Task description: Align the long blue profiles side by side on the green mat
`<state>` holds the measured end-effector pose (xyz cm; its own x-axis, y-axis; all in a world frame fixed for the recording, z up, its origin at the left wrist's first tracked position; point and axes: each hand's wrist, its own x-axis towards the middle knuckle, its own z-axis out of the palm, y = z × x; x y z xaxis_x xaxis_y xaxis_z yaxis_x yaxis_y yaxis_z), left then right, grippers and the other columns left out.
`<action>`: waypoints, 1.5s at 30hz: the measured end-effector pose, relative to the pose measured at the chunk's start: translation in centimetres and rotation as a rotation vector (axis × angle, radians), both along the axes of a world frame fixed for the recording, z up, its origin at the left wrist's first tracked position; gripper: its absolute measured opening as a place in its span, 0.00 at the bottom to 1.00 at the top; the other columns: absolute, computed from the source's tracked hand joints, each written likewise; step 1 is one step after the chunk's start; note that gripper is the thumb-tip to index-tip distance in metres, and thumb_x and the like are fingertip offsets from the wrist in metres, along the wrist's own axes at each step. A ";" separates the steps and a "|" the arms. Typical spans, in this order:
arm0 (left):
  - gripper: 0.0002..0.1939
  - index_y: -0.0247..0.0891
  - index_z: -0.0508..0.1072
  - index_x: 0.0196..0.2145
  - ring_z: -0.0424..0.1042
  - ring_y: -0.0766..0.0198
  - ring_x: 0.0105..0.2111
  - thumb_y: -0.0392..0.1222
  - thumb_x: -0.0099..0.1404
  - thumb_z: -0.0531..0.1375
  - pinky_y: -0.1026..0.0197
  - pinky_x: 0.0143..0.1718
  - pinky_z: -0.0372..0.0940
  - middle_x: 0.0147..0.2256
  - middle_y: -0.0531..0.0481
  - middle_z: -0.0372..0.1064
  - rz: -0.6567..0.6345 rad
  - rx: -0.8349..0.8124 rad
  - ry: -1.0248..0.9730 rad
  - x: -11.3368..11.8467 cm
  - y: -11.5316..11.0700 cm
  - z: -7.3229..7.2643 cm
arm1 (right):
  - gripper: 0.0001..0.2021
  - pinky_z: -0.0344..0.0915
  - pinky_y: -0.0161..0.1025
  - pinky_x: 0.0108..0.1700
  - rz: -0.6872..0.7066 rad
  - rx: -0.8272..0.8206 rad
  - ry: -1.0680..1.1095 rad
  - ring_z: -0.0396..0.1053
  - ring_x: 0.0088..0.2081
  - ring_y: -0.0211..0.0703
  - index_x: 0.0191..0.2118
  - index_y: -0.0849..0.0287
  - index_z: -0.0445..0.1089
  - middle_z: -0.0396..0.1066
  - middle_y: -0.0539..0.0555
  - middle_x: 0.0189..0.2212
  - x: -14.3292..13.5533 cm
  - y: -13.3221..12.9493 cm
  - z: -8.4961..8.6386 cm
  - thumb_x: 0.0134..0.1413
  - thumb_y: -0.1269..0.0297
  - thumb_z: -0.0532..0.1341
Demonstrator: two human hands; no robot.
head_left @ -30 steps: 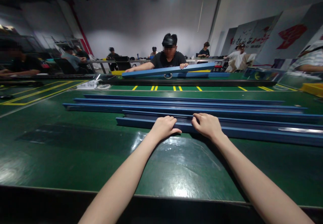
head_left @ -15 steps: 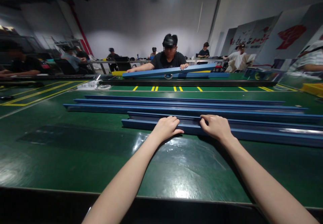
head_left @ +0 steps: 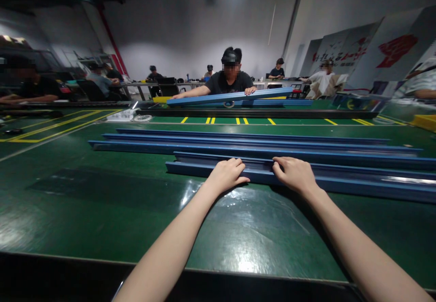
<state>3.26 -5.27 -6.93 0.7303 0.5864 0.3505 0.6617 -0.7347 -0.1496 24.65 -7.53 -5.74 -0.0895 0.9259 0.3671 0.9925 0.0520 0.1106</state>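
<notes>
A long blue channel rail (head_left: 190, 168) lies across the green table in front of me, its open trough facing up. My left hand (head_left: 229, 173) rests over its near wall, fingers curled into the trough and thumb along the outer side. To the right, my right hand (head_left: 295, 173) grips the same rail, fingertips reaching toward its far wall and thumb bent inside. The fingertips of both hands are partly hidden. Just behind lie more blue channel rails (head_left: 163, 146), side by side and parallel; neither hand touches them.
The green tabletop (head_left: 102, 234) carries clear film in front of the rail. Farther back are a dark bar (head_left: 259, 113), a white bundle (head_left: 121, 116) and a tape roll (head_left: 229, 104). A co-worker (head_left: 228, 81) opposite holds a tilted blue rail (head_left: 218, 97). Other people sit beyond.
The view has shifted slightly, so everything sits a little farther right and lower. Both hands keep their hold on the near rail, which has not visibly moved on the table.
</notes>
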 end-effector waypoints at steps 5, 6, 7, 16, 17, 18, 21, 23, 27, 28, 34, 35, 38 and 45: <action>0.16 0.36 0.65 0.34 0.64 0.62 0.39 0.54 0.60 0.52 0.63 0.34 0.60 0.38 0.49 0.64 0.002 -0.022 0.013 0.1 0.1 0.3 | 0.20 0.58 0.34 0.32 0.032 -0.007 -0.015 0.69 0.36 0.41 0.40 0.56 0.70 0.72 0.53 0.37 0.1 -0.1 0.0 0.53 0.60 0.43; 0.16 0.37 0.65 0.34 0.64 0.62 0.39 0.54 0.60 0.52 0.63 0.34 0.60 0.38 0.49 0.64 0.000 -0.028 0.013 0.1 0.2 0.4 | 0.20 0.58 0.34 0.32 0.036 -0.006 -0.018 0.69 0.36 0.41 0.40 0.56 0.70 0.72 0.53 0.37 0.1 -0.1 0.0 0.54 0.60 0.43; 0.16 0.37 0.66 0.34 0.64 0.62 0.39 0.53 0.60 0.52 0.63 0.34 0.60 0.38 0.49 0.64 -0.002 -0.034 0.013 0.1 0.2 0.5 | 0.20 0.58 0.34 0.32 0.039 -0.006 -0.021 0.69 0.36 0.41 0.40 0.56 0.70 0.72 0.53 0.37 0.1 -0.1 0.0 0.54 0.60 0.43; 0.16 0.37 0.67 0.34 0.64 0.61 0.39 0.53 0.59 0.53 0.63 0.35 0.61 0.38 0.48 0.64 -0.016 -0.093 0.010 0.2 0.4 0.9 | 0.20 0.58 0.34 0.32 0.045 -0.014 -0.033 0.69 0.36 0.41 0.40 0.56 0.70 0.73 0.54 0.36 0.1 0.0 0.1 0.54 0.60 0.43; 0.16 0.37 0.67 0.34 0.65 0.61 0.39 0.53 0.59 0.53 0.63 0.35 0.61 0.38 0.48 0.64 -0.023 -0.104 0.003 0.2 0.5 0.9 | 0.20 0.58 0.34 0.32 0.046 -0.016 -0.034 0.69 0.36 0.41 0.40 0.56 0.70 0.73 0.54 0.36 0.2 0.0 0.0 0.54 0.60 0.43; 0.16 0.37 0.67 0.35 0.65 0.62 0.39 0.53 0.59 0.53 0.64 0.35 0.61 0.38 0.49 0.65 -0.034 -0.122 -0.008 0.0 0.5 0.9 | 0.20 0.59 0.34 0.32 0.047 -0.017 -0.035 0.69 0.36 0.41 0.40 0.56 0.70 0.73 0.54 0.36 0.2 0.0 0.0 0.54 0.60 0.43; 0.16 0.38 0.66 0.37 0.66 0.64 0.38 0.54 0.59 0.53 0.66 0.35 0.60 0.38 0.51 0.66 -0.063 -0.188 -0.047 -0.7 0.7 1.1 | 0.20 0.59 0.34 0.32 0.060 -0.012 -0.037 0.69 0.36 0.41 0.40 0.56 0.70 0.72 0.54 0.37 0.2 0.0 0.0 0.54 0.60 0.43; 0.16 0.38 0.66 0.38 0.67 0.65 0.38 0.53 0.59 0.53 0.66 0.36 0.60 0.38 0.51 0.66 -0.057 -0.206 -0.058 -1.4 0.8 1.2 | 0.20 0.59 0.35 0.33 0.072 -0.007 -0.037 0.69 0.36 0.41 0.40 0.56 0.70 0.72 0.54 0.37 0.3 0.0 0.0 0.54 0.61 0.43; 0.16 0.38 0.66 0.38 0.66 0.64 0.41 0.52 0.59 0.53 0.65 0.39 0.60 0.39 0.50 0.66 -0.051 -0.180 -0.051 -2.8 0.7 1.1 | 0.20 0.60 0.35 0.33 0.074 -0.003 -0.032 0.69 0.37 0.42 0.41 0.57 0.70 0.72 0.54 0.37 0.3 0.0 0.0 0.54 0.61 0.43; 0.16 0.38 0.66 0.39 0.66 0.64 0.41 0.52 0.59 0.53 0.65 0.39 0.60 0.39 0.49 0.66 -0.051 -0.173 -0.049 -3.1 0.6 1.1 | 0.19 0.60 0.35 0.33 0.071 -0.004 -0.030 0.69 0.37 0.42 0.41 0.56 0.70 0.72 0.54 0.37 0.3 0.0 0.0 0.54 0.61 0.43; 0.15 0.38 0.66 0.40 0.64 0.64 0.44 0.50 0.60 0.53 0.65 0.43 0.59 0.42 0.49 0.66 -0.079 -0.145 -0.064 -4.1 0.8 0.9 | 0.19 0.59 0.35 0.32 0.066 -0.008 -0.039 0.69 0.36 0.42 0.39 0.55 0.70 0.73 0.54 0.36 0.3 0.0 0.1 0.54 0.60 0.43; 0.15 0.38 0.66 0.39 0.64 0.64 0.44 0.50 0.60 0.53 0.65 0.43 0.59 0.43 0.49 0.66 -0.086 -0.138 -0.062 -4.3 0.9 0.8 | 0.19 0.59 0.35 0.32 0.068 -0.009 -0.042 0.69 0.36 0.42 0.39 0.55 0.70 0.73 0.54 0.36 0.3 0.0 0.1 0.54 0.60 0.43; 0.16 0.37 0.67 0.38 0.63 0.64 0.45 0.51 0.60 0.52 0.64 0.44 0.59 0.44 0.48 0.65 -0.096 -0.110 -0.050 -5.0 1.2 0.7 | 0.19 0.59 0.35 0.33 0.076 -0.013 -0.054 0.69 0.37 0.42 0.40 0.56 0.70 0.72 0.54 0.37 0.3 0.0 0.1 0.55 0.60 0.43; 0.19 0.36 0.66 0.39 0.64 0.63 0.43 0.54 0.60 0.51 0.63 0.43 0.59 0.43 0.47 0.66 -0.099 -0.072 -0.031 -7.0 1.7 0.6 | 0.21 0.60 0.37 0.35 0.095 -0.067 -0.083 0.68 0.38 0.44 0.43 0.58 0.68 0.71 0.56 0.39 0.4 0.1 0.2 0.56 0.56 0.42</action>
